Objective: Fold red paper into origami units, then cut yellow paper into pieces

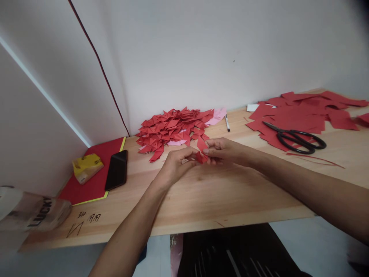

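Pinching 1 red paper piece [202, 145] with left hand [179, 161] and right hand [220, 150] near the frame's centre, just below the heaped folded papers [175, 125], well left of the black-handled scissors [284, 132].

"LUCKY" on container [39, 209]; unclear handwriting [93, 218] on table [187, 200]

The held red piece [202, 144] is dull paper, the table [187, 207] smooth wood, the scissor blades [270, 125] metal.
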`<state>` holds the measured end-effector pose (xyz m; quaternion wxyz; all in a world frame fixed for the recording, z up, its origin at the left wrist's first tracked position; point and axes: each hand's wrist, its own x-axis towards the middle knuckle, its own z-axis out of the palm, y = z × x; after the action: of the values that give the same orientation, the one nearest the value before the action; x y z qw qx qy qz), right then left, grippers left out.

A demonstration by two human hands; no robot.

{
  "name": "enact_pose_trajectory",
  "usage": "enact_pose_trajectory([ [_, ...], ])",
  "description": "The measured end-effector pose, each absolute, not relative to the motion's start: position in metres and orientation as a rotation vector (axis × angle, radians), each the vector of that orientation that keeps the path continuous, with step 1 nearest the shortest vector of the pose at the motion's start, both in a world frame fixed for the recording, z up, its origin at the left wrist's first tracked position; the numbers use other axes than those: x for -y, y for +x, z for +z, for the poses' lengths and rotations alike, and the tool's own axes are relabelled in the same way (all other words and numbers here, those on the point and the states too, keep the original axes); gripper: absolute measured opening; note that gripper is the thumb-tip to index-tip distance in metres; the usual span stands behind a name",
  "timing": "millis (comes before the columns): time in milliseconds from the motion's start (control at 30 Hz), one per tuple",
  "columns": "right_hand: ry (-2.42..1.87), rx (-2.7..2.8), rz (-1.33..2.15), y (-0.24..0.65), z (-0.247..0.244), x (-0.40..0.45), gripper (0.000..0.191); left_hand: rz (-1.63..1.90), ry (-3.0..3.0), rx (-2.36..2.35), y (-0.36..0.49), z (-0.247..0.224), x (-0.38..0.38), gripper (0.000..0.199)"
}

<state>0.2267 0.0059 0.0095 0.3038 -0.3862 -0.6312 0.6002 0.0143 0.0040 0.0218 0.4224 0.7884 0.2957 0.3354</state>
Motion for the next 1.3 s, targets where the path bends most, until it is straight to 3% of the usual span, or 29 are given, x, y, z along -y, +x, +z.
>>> enact_pose_trajectory([
  [200,-0.999,1.668,1.564,0.225,0.007,-0.006,0.034,0.904,1.872,-0.833,0.02,0.016,-0.005,0.006],
  [433,-1.005,1.614,1.584,0.222,0.008,-0.006,0.031,1.041,1.491,-0.786,0.029,0.002,-0.006,0.019],
  [933,-1.071,1.511,1.516,0.215,0.004,-0.003,0.031,0.948,1.06,-0.709,0.035,0.002,0.0,0.024],
  [1300,-1.07,1.566,1.395,0.214,-0.004,-0.001,0.021,1.029,0.981,-0.703,0.04,0.0,-0.001,0.025],
])
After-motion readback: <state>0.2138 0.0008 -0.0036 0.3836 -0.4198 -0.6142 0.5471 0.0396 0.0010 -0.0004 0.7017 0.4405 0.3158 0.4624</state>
